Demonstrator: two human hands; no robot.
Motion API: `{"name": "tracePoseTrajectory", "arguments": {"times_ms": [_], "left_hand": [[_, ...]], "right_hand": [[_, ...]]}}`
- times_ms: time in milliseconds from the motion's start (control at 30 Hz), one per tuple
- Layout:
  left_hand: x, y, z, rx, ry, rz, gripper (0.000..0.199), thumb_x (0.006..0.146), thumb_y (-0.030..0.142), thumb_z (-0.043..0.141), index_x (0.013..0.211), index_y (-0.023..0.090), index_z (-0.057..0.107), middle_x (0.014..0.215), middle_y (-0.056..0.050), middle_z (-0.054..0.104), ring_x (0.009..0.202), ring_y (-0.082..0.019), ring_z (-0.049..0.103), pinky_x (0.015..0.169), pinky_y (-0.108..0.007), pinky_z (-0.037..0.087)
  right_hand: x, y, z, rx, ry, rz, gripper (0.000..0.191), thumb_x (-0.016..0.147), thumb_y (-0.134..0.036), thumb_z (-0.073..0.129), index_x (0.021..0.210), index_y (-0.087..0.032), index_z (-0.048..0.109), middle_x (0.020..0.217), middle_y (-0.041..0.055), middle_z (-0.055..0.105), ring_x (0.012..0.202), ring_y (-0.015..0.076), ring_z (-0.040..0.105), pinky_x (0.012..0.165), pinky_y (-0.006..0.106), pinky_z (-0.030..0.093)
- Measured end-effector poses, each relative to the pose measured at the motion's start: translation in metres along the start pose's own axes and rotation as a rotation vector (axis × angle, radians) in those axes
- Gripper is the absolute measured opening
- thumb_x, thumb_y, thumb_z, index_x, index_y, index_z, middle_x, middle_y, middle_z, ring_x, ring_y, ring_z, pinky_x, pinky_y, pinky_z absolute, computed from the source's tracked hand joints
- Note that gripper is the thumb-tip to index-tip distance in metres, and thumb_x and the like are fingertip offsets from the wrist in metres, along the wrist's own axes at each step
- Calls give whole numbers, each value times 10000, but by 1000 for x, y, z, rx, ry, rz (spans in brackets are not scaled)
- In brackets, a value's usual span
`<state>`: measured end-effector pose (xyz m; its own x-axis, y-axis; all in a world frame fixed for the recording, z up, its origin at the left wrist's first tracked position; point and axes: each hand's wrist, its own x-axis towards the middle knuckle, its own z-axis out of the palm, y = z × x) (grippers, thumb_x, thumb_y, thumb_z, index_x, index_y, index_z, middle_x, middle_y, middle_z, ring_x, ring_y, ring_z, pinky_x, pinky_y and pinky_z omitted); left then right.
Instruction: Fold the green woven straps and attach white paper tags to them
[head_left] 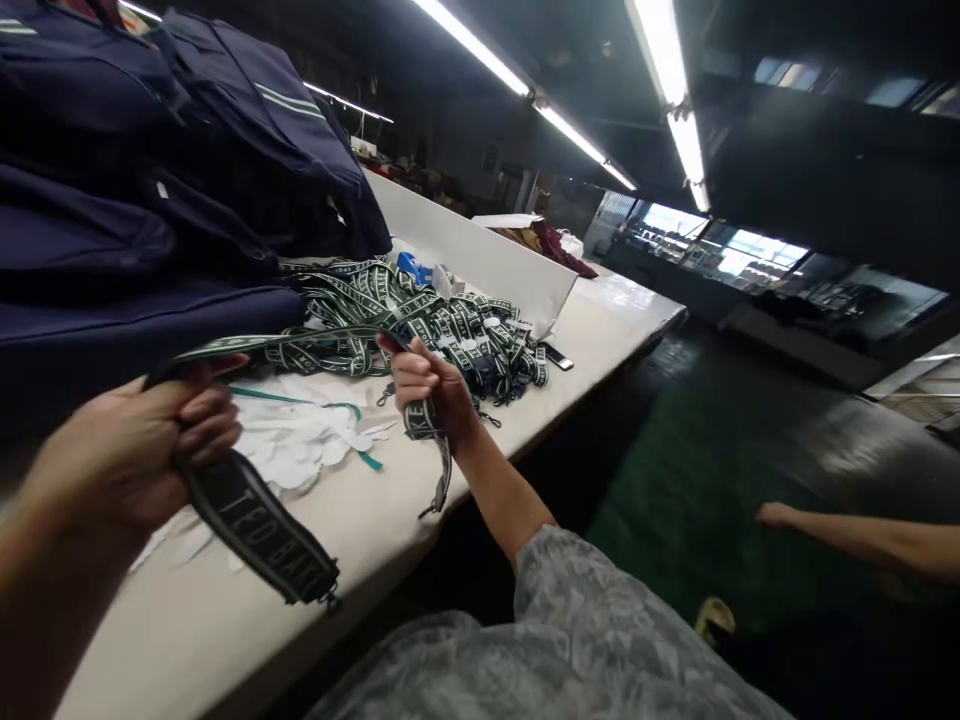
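A dark green lettered bag strap (259,520) stretches between my two hands above the table. My left hand (142,450) is closed around one part, and a wide end with a clip hangs below it. Near the table edge my right hand (431,385) grips the other part, its end also dangling with a small hook. Behind the hands lies a tangled pile of similar straps (450,335) with metal hooks. White cut pieces (292,440) and a narrow green ribbon are spread on the table beneath the held strap.
Navy bags (210,130) are stacked high at the left. A white board (465,245) stands behind the straps, with a phone (556,356) near the table edge. Another person's arm (862,535) shows at the right, over the green floor (675,470).
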<state>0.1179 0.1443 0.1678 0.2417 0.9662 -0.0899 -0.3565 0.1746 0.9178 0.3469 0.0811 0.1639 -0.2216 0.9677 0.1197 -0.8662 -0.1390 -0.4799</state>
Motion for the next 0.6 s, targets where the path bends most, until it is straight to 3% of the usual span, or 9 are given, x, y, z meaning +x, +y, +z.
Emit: {"name": "tracePoseTrajectory", "arguments": {"times_ms": [133,233,367,467,600], "left_hand": [[1,-13,15,31,-21,-59,81,759,172,638,834,145,653,443,93,342,313,-45,282,284,-126,233],[0,-19,9,67,-13,-48,127,805,279,676,837,159,654,446,96,355,328,-35,300,311,-114,241],[-5,-10,0,98,-20,-93,142,796,283,737,868,184,665,479,91,406,384,-27,349,357,-98,277],[-10,4,-5,97,73,19,46,800,213,687,813,174,666,459,74,429,386,-53,367,344,-125,287],[-10,25,-34,87,200,333,67,721,146,707,723,163,642,473,44,518,386,-102,419,330,-193,352]], "right_hand": [[-15,-16,4,-55,48,-104,310,1043,-162,300,1163,-115,582,753,-20,486,569,59,446,563,124,478],[-22,-18,3,-206,0,-113,216,925,-101,486,1101,-102,611,805,-1,529,666,81,500,660,188,523],[-18,-16,-4,-467,14,-112,295,813,-133,684,1104,-128,635,838,-3,603,709,96,565,714,226,558],[-13,-12,-4,-707,-108,-80,358,820,-260,757,1135,-160,618,880,21,675,759,143,661,749,297,591],[-5,0,-2,-1028,-246,49,307,846,-317,747,1074,-141,640,904,67,722,787,169,701,751,306,588]]}}
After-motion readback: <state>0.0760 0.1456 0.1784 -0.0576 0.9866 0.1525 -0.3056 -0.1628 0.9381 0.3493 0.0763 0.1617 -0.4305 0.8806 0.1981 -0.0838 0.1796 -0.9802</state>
